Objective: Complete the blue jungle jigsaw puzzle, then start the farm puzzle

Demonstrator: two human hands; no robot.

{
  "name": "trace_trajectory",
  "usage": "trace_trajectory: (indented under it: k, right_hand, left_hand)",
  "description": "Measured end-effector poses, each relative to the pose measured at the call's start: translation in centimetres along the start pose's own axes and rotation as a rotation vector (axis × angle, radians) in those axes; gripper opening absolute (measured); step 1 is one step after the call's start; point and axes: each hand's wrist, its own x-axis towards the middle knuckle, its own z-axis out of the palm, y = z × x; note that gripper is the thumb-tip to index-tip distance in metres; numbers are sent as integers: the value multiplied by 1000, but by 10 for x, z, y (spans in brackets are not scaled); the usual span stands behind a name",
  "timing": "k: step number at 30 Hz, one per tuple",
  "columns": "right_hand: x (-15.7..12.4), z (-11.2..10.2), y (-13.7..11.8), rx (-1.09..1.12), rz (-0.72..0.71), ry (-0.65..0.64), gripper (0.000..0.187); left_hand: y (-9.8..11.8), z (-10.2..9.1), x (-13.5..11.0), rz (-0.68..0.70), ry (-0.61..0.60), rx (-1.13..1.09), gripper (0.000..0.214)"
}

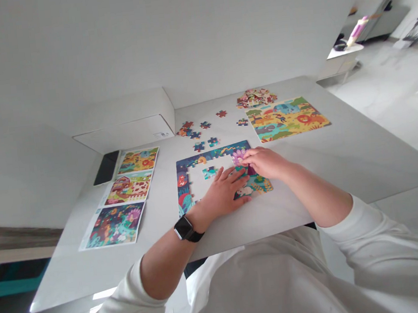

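Observation:
A jigsaw puzzle (182, 179) lies on the white table in front of me, its dark blue border joined around a bare middle. My left hand (227, 190) rests flat on its lower right part, fingers spread, with a black watch (187, 228) on the wrist. At the right side of the puzzle, the closed fingertips of my right hand (265, 161) press on a pink and purple puzzle piece (239, 157). Inside the bare middle sits a loose teal piece (209, 173), left of my left hand's fingers.
Several loose pieces (205, 125) lie beyond the puzzle, near a white box (127, 130). A heap of pieces (256, 97) lies behind a finished animal puzzle (289, 118) at right. Printed picture sheets (127, 187) and a dark flat object (106, 168) are at left.

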Motion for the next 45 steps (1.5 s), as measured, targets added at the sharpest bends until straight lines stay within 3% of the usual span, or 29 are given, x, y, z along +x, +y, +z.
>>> trace_trajectory:
  k: [11,18,22,26,29,37,40,45]
  right_hand:
    - [-4,0,8,61,-43,2,39]
    - [-7,0,13,101,-74,-15,56]
    - [-6,-2,15,132,-106,31,47]
    - [-7,-6,17,175,-91,102,23]
    - [-8,-7,18,171,-21,104,9]
    - [-6,-4,21,260,-28,91,7]
    - [-6,-2,21,282,-24,38,6]
    - [-4,1,24,290,-21,74,7]
  left_hand:
    - [-6,1,-7,28,12,-25,68]
    - [-18,-2,-11,62,28,-47,66]
    - [-14,-2,-11,70,46,-41,65]
    - [-18,-9,-17,68,81,-51,63]
    - [-32,-19,-25,21,151,-58,56]
    - [-79,-42,-46,-240,340,-8,44]
    - [-83,-44,-48,-281,357,4,43]
    - [-81,-41,-47,-282,342,-1,43]
